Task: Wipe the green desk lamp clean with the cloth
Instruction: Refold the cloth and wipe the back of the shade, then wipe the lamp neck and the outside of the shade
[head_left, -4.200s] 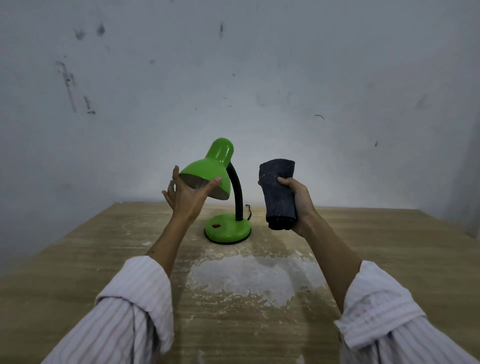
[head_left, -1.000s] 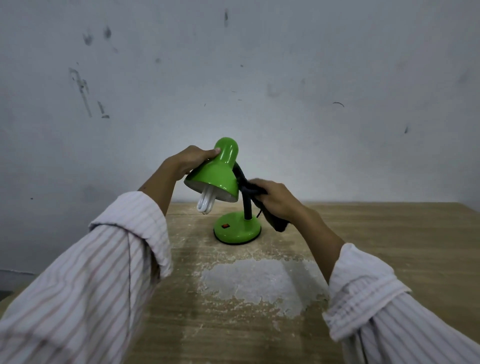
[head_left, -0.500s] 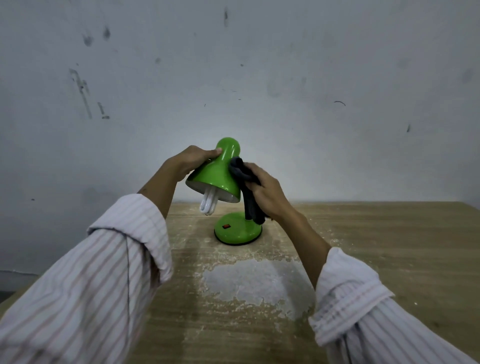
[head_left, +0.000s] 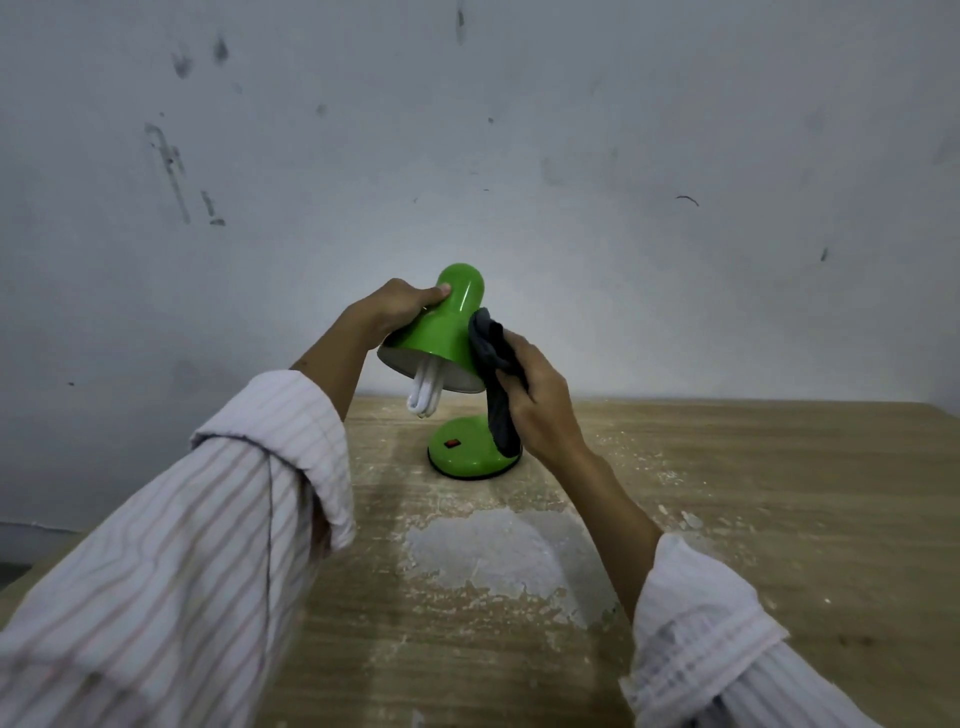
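Note:
The green desk lamp (head_left: 445, 332) stands at the back middle of the wooden table, its round base (head_left: 467, 457) flat on the top and a white spiral bulb (head_left: 426, 397) showing under the shade. My left hand (head_left: 392, 309) grips the upper left of the shade, thumb on the green cap. My right hand (head_left: 537, 402) holds the dark grey cloth (head_left: 493, 374) and presses it against the shade's right side. The cloth hangs down and hides the lamp's black neck.
The wooden table (head_left: 753, 493) has a worn whitish patch (head_left: 488, 556) in front of the lamp and pale flakes scattered around. A stained grey wall (head_left: 571, 156) stands right behind the table. The table's left edge falls away near my left sleeve.
My right hand has moved the cloth up from the neck to the right side of the shade. My left hand keeps its grip on the shade.

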